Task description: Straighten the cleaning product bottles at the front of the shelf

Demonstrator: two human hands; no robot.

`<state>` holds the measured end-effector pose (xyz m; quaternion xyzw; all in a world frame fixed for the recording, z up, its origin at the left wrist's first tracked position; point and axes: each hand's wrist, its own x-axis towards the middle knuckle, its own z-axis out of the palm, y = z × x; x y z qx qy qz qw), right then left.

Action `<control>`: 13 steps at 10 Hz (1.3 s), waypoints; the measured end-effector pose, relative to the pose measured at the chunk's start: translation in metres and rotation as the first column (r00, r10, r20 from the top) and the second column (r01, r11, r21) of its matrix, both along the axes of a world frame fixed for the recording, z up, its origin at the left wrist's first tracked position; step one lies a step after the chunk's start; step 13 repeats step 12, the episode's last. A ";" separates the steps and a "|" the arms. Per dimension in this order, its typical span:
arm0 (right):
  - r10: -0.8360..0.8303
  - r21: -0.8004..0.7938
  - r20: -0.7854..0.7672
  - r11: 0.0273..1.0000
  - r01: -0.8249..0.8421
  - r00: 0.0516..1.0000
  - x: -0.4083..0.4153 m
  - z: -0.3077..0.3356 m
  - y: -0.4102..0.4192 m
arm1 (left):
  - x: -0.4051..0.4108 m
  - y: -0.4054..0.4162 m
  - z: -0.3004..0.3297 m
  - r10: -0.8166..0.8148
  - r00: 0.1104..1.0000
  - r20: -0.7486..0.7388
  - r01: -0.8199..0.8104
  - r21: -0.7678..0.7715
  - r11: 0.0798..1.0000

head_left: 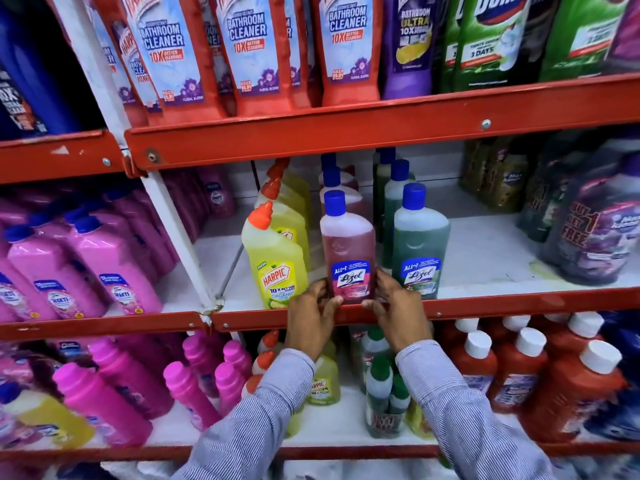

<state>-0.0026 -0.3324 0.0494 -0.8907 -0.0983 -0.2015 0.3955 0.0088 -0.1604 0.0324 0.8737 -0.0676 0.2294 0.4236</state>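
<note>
A pink Lizol bottle with a blue cap stands upright at the front edge of the middle shelf. My left hand grips its lower left side and my right hand grips its lower right side, thumbs on the label. Left of it stands a yellow Harpic bottle with an orange cap, touching my left hand's fingers. To the right stands a green Lizol bottle with a blue cap. More bottles of each kind line up behind them.
Red bathroom cleaner bottles fill the shelf above. Pink bottles sit in the left bay, dark bundled packs at the right. Bare white shelf lies between the green bottle and the packs. Lower shelf holds pink, green and red bottles.
</note>
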 end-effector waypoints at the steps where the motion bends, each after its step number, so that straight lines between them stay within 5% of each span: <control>1: -0.072 0.121 0.208 0.991 0.047 0.976 -0.015 -0.005 -0.019 | -0.024 -0.013 -0.006 0.100 0.966 0.239 -0.080 -0.090 0.993; 2: -0.251 0.351 0.302 0.926 0.138 0.920 -0.031 -0.008 -0.043 | -0.042 -0.038 -0.007 -0.023 0.939 0.344 0.034 -0.028 0.999; 3: -0.308 0.392 0.213 0.896 0.207 0.927 -0.026 -0.008 -0.073 | -0.036 -0.064 -0.005 -0.148 0.968 0.204 0.151 -0.001 0.988; 5: -0.074 0.073 -0.058 0.994 0.078 0.996 -0.008 0.005 -0.102 | -0.013 -0.100 0.004 -0.145 0.989 -0.018 0.146 0.165 0.975; 13: -0.049 0.177 -0.128 0.982 0.071 0.991 0.001 0.004 -0.112 | -0.017 -0.107 0.026 -0.088 0.995 -0.043 0.098 0.316 0.944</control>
